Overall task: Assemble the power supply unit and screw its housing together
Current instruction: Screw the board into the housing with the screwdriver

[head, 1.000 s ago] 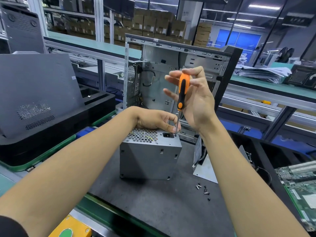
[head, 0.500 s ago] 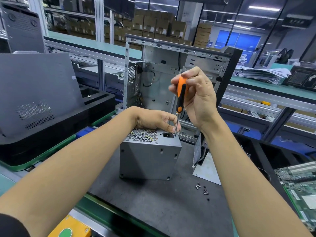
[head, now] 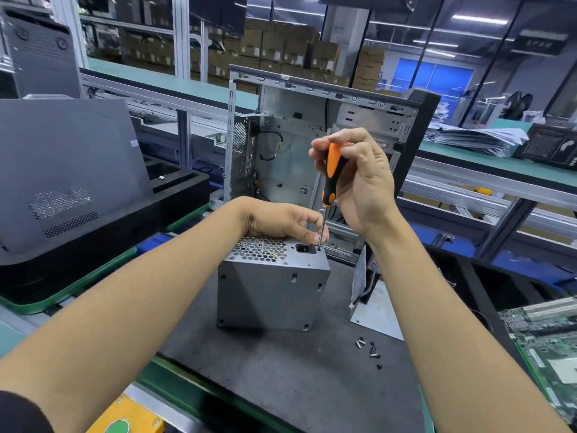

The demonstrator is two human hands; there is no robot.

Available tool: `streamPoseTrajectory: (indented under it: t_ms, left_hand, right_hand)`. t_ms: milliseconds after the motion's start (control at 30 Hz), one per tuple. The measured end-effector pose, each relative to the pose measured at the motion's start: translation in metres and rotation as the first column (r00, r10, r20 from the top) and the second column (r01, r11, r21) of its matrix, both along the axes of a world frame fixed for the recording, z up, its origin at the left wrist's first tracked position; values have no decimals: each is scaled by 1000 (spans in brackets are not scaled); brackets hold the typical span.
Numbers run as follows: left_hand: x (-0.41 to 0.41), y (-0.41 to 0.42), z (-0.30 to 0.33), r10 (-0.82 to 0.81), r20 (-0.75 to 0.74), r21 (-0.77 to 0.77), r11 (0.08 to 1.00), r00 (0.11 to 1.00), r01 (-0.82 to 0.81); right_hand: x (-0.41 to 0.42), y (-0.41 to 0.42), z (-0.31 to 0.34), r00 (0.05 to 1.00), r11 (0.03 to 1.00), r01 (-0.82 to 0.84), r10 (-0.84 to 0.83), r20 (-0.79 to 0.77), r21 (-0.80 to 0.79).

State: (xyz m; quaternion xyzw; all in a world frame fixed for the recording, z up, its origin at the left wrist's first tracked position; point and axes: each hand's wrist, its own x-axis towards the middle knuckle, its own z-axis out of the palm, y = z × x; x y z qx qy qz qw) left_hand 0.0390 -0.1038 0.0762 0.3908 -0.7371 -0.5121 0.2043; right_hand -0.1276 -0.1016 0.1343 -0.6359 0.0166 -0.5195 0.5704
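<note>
Several loose screws (head: 370, 350) are lying at five o'clock from the power supply box (head: 271, 287). Left hand (head: 281, 221) is pinching the shaft low down; right hand (head: 359, 179) is gripping the upright screwdriver (head: 331, 176), tip pointing down.

We see the power supply unit (head: 273, 287), a grey metal box, standing upright on the dark mat (head: 281, 370) with its honeycomb vent grille and black power socket facing up. The screwdriver (head: 331, 179), with an orange and black handle and a thin steel shaft, stands almost vertical above the unit, its tip set at the top face's right rear corner, just right of the socket. A small cluster of loose screws (head: 370, 350) lies on the mat to the right of the unit and nearer to us, apart from its base.
</note>
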Motion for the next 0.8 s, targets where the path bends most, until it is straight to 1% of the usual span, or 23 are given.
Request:
streamPoseTrajectory:
  t_ms: [67, 167, 233, 300, 367, 433, 500, 567, 700, 800]
  left_hand:
    - [0, -1, 0, -2, -9, 4, 1000, 1000, 2]
    - [-1, -2, -1, -7, -6, 14, 1000, 1000, 7]
    - [-1, -3, -2, -8, -1, 11, 1000, 1000, 8]
    - [0, -5, -3, -13, -1, 7, 1000, 1000, 13]
    - [2, -7, -4, -12, -7, 10, 1000, 1000, 12]
    - [3, -8, -4, -7, -10, 9, 1000, 1000, 7]
    - [4, -8, -4, -3, -15, 18, 1000, 1000, 4]
    - [4, -8, -4, 3, -6, 18, 1000, 1000, -3]
    - [2, -3, -2, 47, 2, 33, 998, 999, -47]
    - [2, -2, -1, 62, 8, 42, 997, 998, -62]
  right_hand:
    - [3, 2, 1, 998, 998, 58, -58, -2, -9]
    - [3, -1, 3, 962, 961, 272, -270, 37, -46]
    - [3, -1, 4, 948, 946, 317, -315, 43, -64]
    - [1, -2, 4, 960, 960, 279, -278, 33, -35]
    - [-5, -3, 2, 989, 989, 148, -147, 13, -11]
    - [-8, -4, -1, 998, 998, 53, -54, -16, -36]
    - [-6, -4, -4, 999, 996, 42, -43, -17, -80]
    - [-3, -4, -6, 998, 994, 61, -59, 16, -95]
    - [-6, -9, -8, 987, 986, 158, -156, 39, -57]
    - [-7, -8, -11, 992, 993, 118, -118, 46, 1]
